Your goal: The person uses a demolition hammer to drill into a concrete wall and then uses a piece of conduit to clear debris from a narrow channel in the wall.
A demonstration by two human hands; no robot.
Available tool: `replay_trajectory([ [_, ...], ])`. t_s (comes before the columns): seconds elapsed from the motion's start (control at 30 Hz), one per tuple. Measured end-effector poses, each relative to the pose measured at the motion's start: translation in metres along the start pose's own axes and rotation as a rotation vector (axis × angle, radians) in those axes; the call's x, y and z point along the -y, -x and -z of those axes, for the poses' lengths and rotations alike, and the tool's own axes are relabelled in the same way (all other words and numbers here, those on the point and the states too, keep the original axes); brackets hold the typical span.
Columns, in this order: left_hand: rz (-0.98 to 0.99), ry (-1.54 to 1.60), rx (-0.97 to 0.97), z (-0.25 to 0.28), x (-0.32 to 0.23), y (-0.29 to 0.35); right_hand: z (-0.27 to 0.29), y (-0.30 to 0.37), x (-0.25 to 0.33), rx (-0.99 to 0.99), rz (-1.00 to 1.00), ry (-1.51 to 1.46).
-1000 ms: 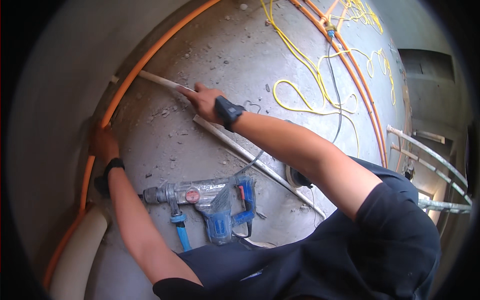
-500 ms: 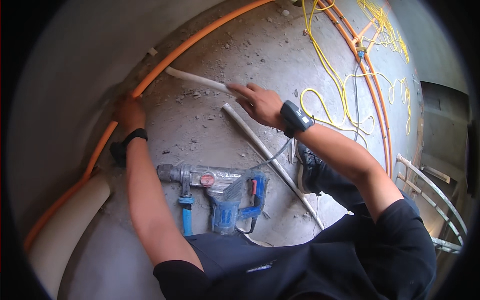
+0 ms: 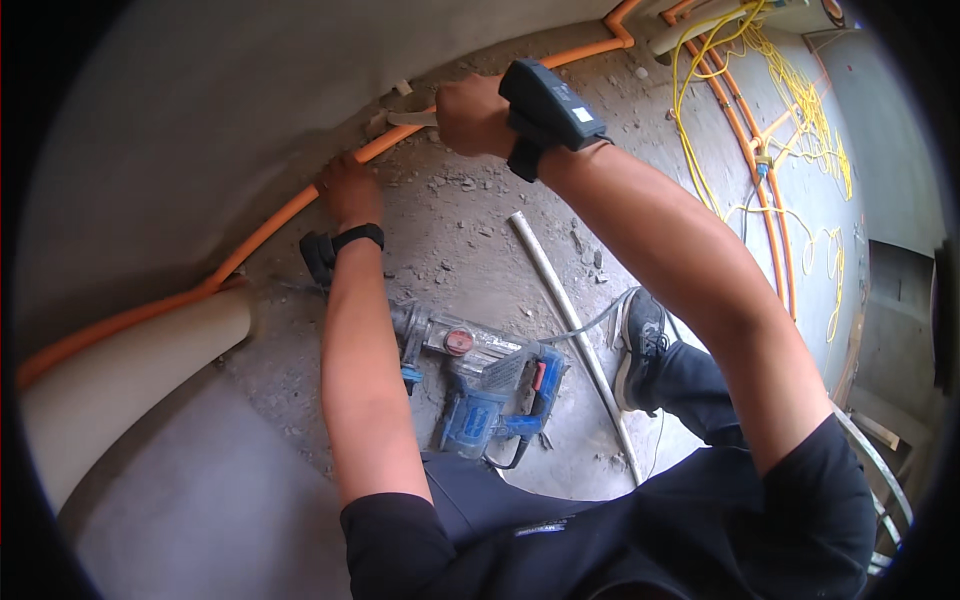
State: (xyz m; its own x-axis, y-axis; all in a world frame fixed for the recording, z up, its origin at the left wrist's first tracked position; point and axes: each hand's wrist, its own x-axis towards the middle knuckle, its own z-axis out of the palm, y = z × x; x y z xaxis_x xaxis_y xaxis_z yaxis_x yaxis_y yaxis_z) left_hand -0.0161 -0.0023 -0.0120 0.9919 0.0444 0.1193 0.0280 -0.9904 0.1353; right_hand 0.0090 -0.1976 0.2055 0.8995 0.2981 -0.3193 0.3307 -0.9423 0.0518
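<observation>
Pipe (image 3: 270, 232), orange, runs along the wall (image 3: 190, 130), touched by the left hand (image 3: 352, 192), whose grip I cannot tell. The right hand (image 3: 475, 115) clamps its grip on a pale bar (image 3: 412, 118) crossing it in view. A wrist device (image 3: 545, 98) carries a white label (image 3: 582, 114); drill (image 3: 478, 415) and shirt (image 3: 690, 530) bear lettering (image 3: 541, 526).

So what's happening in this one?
A person has the left hand on an orange pipe that runs along the foot of a wall. The right hand grips a pale stick, its visible end at that pipe. A blue-and-grey power drill lies on the dusty floor, beside a loose pale pipe; neither hand is on them.
</observation>
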Motion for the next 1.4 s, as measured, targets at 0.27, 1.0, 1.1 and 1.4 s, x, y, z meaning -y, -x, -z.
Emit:
replay_trajectory([
  [0.27, 0.151, 0.198, 0.092, 0.021, -0.009, -0.010, -0.053, 0.075, -0.074, -0.161, -0.119, -0.425],
  [1.0, 0.346, 0.839, 0.197, 0.114, -0.006, 0.125, -0.094, -0.130, 0.009, -0.124, 0.031, -0.398],
  [1.1, 0.700, 1.254, 0.334, 0.153, -0.012, 0.158, -0.116, -0.157, 0.030, -0.098, 0.267, 0.119],
  [1.4, 0.934, 1.456, 0.378, 0.202, -0.015, 0.204, -0.148, -0.176, 0.021, -0.098, 0.403, 0.031],
])
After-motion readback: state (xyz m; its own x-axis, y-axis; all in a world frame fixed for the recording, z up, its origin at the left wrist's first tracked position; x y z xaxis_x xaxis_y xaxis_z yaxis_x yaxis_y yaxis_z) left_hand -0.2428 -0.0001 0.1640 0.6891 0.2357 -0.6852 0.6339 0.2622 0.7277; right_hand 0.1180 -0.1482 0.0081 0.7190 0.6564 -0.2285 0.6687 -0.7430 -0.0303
